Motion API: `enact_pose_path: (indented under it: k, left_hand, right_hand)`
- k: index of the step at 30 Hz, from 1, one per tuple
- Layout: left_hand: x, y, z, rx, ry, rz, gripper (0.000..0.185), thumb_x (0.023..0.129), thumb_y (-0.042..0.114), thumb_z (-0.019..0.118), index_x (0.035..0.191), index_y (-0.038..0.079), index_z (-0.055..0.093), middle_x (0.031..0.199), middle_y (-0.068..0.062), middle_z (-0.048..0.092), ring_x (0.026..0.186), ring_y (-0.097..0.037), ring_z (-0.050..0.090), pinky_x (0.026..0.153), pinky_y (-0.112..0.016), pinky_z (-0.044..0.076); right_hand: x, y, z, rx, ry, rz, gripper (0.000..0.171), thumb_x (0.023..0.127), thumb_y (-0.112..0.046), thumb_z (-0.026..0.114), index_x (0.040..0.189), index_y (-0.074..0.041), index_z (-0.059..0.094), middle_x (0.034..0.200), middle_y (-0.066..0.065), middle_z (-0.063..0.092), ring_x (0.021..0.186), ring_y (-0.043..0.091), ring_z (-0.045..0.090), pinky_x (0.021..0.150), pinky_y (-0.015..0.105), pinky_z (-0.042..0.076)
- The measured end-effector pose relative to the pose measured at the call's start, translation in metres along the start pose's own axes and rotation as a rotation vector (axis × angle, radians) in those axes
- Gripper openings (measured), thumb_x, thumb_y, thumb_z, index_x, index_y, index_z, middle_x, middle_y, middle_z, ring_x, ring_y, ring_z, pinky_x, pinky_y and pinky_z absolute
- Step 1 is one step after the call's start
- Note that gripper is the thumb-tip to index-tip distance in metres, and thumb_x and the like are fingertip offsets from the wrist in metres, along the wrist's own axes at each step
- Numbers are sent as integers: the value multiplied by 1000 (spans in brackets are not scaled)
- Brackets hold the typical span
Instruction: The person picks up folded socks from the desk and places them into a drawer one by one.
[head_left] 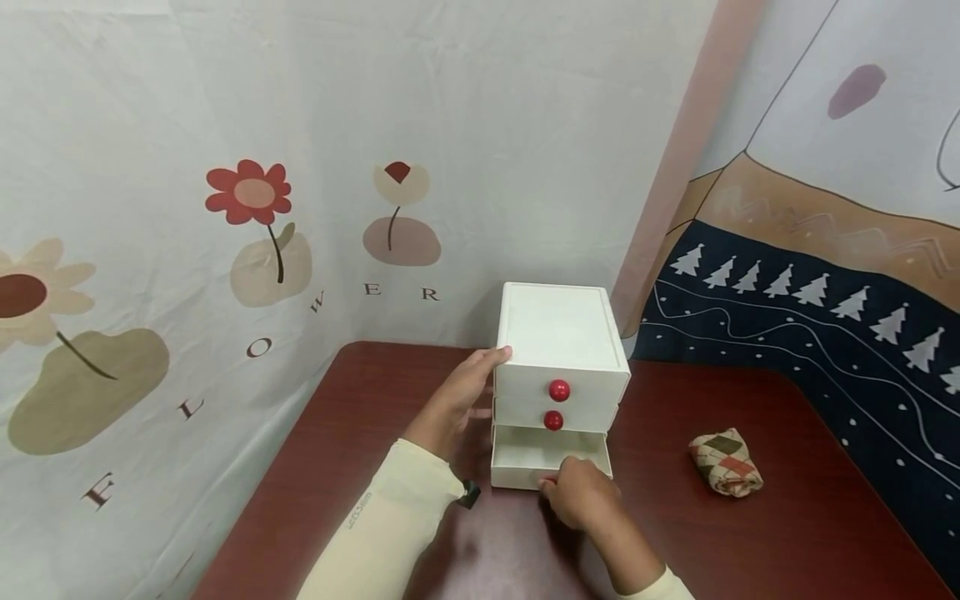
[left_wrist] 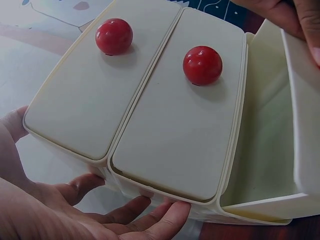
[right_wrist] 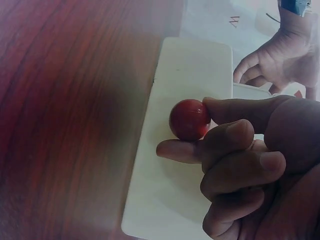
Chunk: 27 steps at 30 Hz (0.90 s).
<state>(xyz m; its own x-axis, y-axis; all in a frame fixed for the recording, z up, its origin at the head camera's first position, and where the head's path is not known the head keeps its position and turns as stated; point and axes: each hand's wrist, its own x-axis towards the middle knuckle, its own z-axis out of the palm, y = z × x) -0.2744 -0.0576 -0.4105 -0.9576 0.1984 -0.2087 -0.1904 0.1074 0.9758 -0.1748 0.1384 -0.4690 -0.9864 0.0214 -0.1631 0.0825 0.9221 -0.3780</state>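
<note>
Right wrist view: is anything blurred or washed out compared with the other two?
Right wrist: table smeared and hazy, red knob fairly sharp. Left wrist: drawer fronts crisp, evenly lit, soft shadows under knobs. Head: sharp, slight wide-angle bend at edges.

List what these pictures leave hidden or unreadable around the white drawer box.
- Bottom drawer floor: the head view sees only part of it, the right hand covers its knob.
- Two upper drawers: shut, contents unseen.
- Folded cloth: too small to identify.
- Left hand: its fingers are hidden behind the box.

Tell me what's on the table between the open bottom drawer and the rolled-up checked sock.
Nothing: in the head view, only bare red-brown table separates the bottom drawer from the sock.
</note>
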Motion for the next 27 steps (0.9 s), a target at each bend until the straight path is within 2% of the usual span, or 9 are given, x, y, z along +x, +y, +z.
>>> enact_pose_path:
  k: [5,11,21,27]
  left_hand:
    - [0,0,0,4,-7,12,75,102,69,61,156,18,52,151,-13,61,145,-44,56,109,-69,50]
    - [1,-1,0,13,3,3,76,101,70,62,158,21,51,153,-12,60,144,-43,57,107,-65,52]
    - [2,-2,0,10,14,7,79,101,70,61,159,19,49,159,-14,55,147,-45,54,110,-70,50]
    - [1,-2,0,7,3,21,77,100,72,61,157,21,51,155,-12,58,146,-44,55,109,-69,49]
  right_hand:
    - [-4,-2,-2,-33,-39,-6,38,98,-40,79,94,-2,73,100,19,77,86,31,71,79,57,59]
    - [-7,-2,0,-57,-64,-18,36,99,-38,78,89,-4,71,96,17,76,83,29,70,76,57,59]
    - [-13,-4,0,-72,-42,-44,33,96,-33,79,81,-6,70,89,16,75,75,26,67,70,56,58]
    - [-21,-6,1,-66,-54,-56,36,96,-33,79,75,-8,65,83,13,72,71,24,63,68,53,57]
